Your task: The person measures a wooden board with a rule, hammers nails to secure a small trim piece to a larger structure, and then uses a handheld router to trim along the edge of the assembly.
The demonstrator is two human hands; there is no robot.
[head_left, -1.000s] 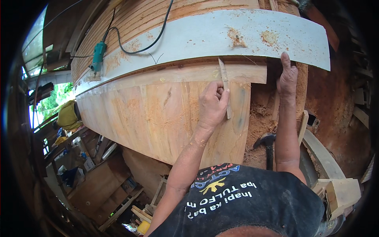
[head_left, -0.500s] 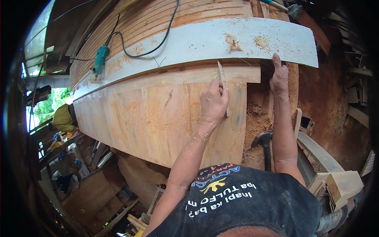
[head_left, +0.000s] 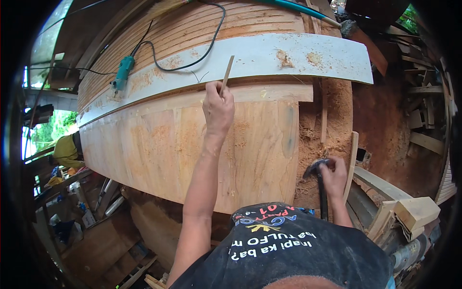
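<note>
My left hand is closed around a thin wooden strip, which points up and away over the long white board. Beneath that hand lies a broad wooden panel of joined planks, dusted with shavings, with a narrow pale board along its far side. Close to my body on the right, my right hand has its fingers curled at the head of a black hammer. The hammer lies among sawdust beside the panel's right end; slight blur softens the fingers there.
A teal corded power tool rests at the white board's left part, its black cord looping across the board. Grooved planks lie beyond. An upright wood piece and wood blocks stand at the right.
My right hand has left the white board's right end and come down to the hammer. My left hand has moved left and slightly away with the strip.
</note>
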